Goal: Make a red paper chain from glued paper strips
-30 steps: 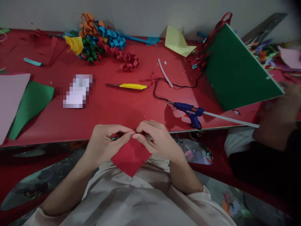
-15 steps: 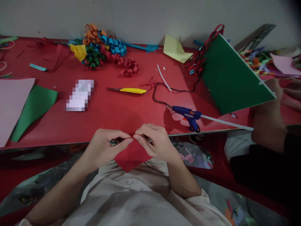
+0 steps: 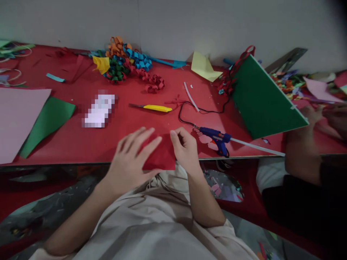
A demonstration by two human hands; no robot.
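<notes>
**Near edge of the red table (image 3: 67,144).** One red paper square (image 3: 162,159) lies partly over this edge. The left hand (image 3: 130,160), open with fingers spread, presses flat on it. The right hand (image 3: 187,150) pinches its right side between thumb and fingers. Mid-table lie one blue glue gun (image 3: 217,136) (cord attached) and one yellow-handled cutter (image 3: 155,107). At the left edge are one green sheet (image 3: 46,122) and one pink sheet (image 3: 16,115). Toward the right edge, one green board (image 3: 262,101) stands tilted.
</notes>
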